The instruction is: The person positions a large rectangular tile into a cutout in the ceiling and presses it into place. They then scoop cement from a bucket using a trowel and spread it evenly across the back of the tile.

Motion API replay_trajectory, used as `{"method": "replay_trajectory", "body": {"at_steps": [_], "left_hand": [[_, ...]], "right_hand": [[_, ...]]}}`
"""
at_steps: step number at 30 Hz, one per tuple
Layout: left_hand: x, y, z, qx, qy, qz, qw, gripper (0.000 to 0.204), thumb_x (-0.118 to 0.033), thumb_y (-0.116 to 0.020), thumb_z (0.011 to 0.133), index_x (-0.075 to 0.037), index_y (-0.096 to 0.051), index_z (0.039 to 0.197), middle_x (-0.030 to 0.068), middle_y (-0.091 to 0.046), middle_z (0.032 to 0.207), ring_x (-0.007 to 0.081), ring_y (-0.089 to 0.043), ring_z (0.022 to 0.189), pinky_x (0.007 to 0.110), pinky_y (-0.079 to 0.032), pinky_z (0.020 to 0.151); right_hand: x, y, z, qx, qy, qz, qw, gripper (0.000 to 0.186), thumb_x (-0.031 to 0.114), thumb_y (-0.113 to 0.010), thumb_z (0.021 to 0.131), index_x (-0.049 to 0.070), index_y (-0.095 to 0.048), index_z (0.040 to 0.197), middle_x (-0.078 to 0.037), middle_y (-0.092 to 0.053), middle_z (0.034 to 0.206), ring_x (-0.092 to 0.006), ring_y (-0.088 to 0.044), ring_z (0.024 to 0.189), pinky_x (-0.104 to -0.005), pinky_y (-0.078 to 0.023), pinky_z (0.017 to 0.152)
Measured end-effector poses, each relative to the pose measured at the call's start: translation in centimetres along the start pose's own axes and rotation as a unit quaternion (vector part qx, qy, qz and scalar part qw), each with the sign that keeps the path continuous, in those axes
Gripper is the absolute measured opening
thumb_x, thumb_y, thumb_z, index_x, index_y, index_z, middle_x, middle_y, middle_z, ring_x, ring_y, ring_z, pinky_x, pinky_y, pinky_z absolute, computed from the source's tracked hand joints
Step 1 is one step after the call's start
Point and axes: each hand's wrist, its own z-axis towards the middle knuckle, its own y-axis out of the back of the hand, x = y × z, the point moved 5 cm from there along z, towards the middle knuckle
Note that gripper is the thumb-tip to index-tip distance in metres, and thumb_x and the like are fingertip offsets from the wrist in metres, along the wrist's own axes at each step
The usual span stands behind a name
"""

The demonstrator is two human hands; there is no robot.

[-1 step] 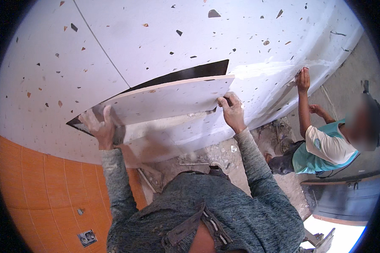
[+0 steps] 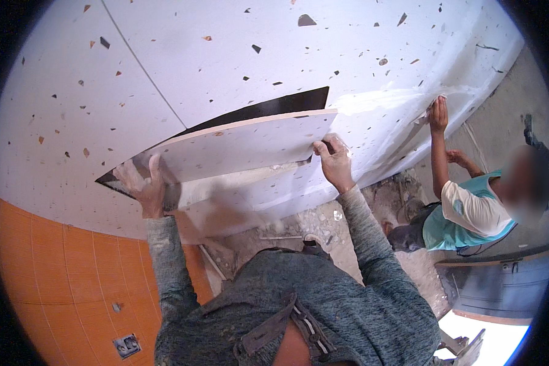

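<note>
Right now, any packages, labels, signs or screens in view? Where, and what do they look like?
None that I can make out: no package, label, sign or screen.
Nearest candidate: small grey square wall fitting, low on the orange tiled wall, lower left; too small to tell what it is.
Both hands, left hand and right hand, grip a plain white speckled tile, unmarked.

We are facing a white speckled tiled wall bending overhead, with an orange tiled wall running along our lower left. Rough grey rubble floor is showing below, and bright daylight is spilling in at lower right.
</note>
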Motion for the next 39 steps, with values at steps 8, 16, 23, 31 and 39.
{"method": "replay_trajectory", "body": {"at_steps": [8, 16, 23, 31, 39], "left_hand": [[-1.0, -0.1, 0.6, -0.048, -0.06, -0.016, 0.997, 0.066, -0.04, -0.08, 0.083, 0.009, -0.058, 0.122, 0.0304, -0.056, 0.127, 0.0491, -0.047, 0.125, 0.059, -0.034, 0.107], [-3.5, 1.9, 1.9, -0.001, -0.019, -0.009, 1.0, 0.058, -0.036, -0.079, 0.08, 0.006, -0.061, 0.116, 0.0244, -0.058, 0.113, 0.0446, -0.05, 0.113, 0.058, -0.037, 0.101], [-1.8, 1.9, 0.9, -0.021, -0.057, 0.006, 0.998, 0.063, -0.043, -0.08, 0.08, 0.007, -0.062, 0.114, 0.0245, -0.055, 0.114, 0.043, -0.051, 0.113, 0.06, -0.036, 0.105], [-2.2, 0.9, 0.8, -0.011, 0.0, -0.043, 0.999, 0.06, -0.041, -0.074, 0.086, 0.007, -0.06, 0.119, 0.0272, -0.052, 0.117, 0.0465, -0.049, 0.114, 0.064, -0.035, 0.103], [-2.0, 0.2, 0.9, -0.014, -0.031, 0.003, 0.999, 0.064, -0.046, -0.066, 0.091, 0.009, -0.056, 0.122, 0.028, -0.051, 0.119, 0.0466, -0.044, 0.114, 0.065, -0.032, 0.104]], "right_hand": [[-0.7, 0.1, 0.2, 0.014, 0.01, -0.009, 1.0, 0.016, 0.01, -0.063, 0.094, -0.002, -0.061, 0.084, -0.008, -0.06, 0.079, -0.0164, -0.058, 0.071, -0.031, -0.049, 0.068], [-0.6, 0.6, -0.8, 0.0, 0.039, -0.039, 0.998, 0.016, 0.008, -0.061, 0.095, -0.002, -0.06, 0.082, -0.009, -0.058, 0.075, -0.0159, -0.056, 0.071, -0.0305, -0.046, 0.068], [-0.6, -0.1, -1.2, 0.027, -0.028, 0.058, 0.998, 0.014, 0.011, -0.059, 0.097, 0.0, -0.061, 0.089, -0.006, -0.06, 0.077, -0.014, -0.057, 0.072, -0.0304, -0.048, 0.069], [-0.5, -0.6, -0.3, 0.021, -0.013, 0.035, 0.999, 0.022, 0.018, -0.061, 0.099, 0.001, -0.058, 0.086, -0.004, -0.059, 0.074, -0.0118, -0.054, 0.071, -0.0287, -0.046, 0.07], [-0.4, -0.7, -0.3, 0.032, -0.03, 0.054, 0.998, 0.02, 0.02, -0.062, 0.099, 0.001, -0.059, 0.091, -0.002, -0.057, 0.079, -0.0115, -0.05, 0.075, -0.0276, -0.044, 0.072]]}}
